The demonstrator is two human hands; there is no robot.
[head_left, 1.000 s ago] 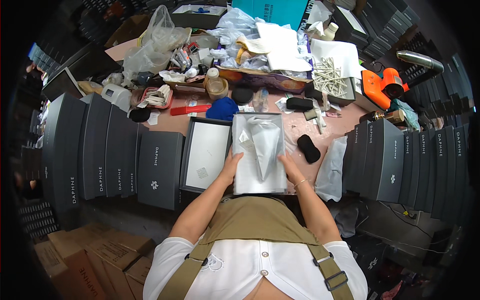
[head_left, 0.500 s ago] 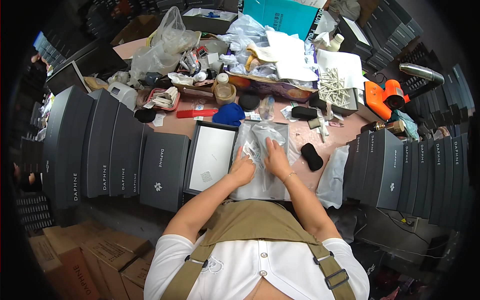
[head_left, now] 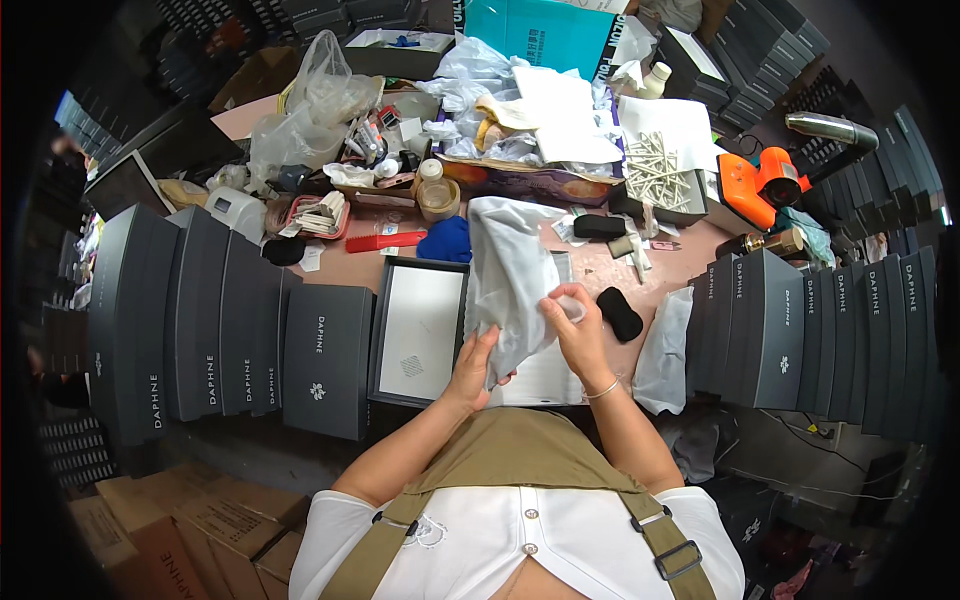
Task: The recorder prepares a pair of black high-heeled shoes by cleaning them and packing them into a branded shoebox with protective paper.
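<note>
A long bundle in thin white wrapping (head_left: 510, 270) is raised over the open shoebox; what lies inside it is hidden. My left hand (head_left: 474, 372) is closed around its lower end, with fingertips showing on the far side. With my right hand (head_left: 580, 328) I pinch a loose edge of the wrapping at the bundle's right side. Beneath it, the grey shoebox (head_left: 563, 268) shows white paper in its lower part. The grey box lid (head_left: 420, 335) lies inside-up at the left, against the shoebox.
Upright grey shoeboxes (head_left: 328, 350) line the left, and more grey shoeboxes (head_left: 765, 330) the right. Near my right hand lie a black oval pad (head_left: 620, 314) and another white wrapped bundle (head_left: 662, 350). Behind are a red comb (head_left: 385, 241), a blue cloth (head_left: 445, 240) and an orange heat gun (head_left: 745, 192).
Both hands were flat over the wrapped contents of the shoebox. Now they have lifted the white bundle out and hold it up, and my right hand has moved right to its edge.
</note>
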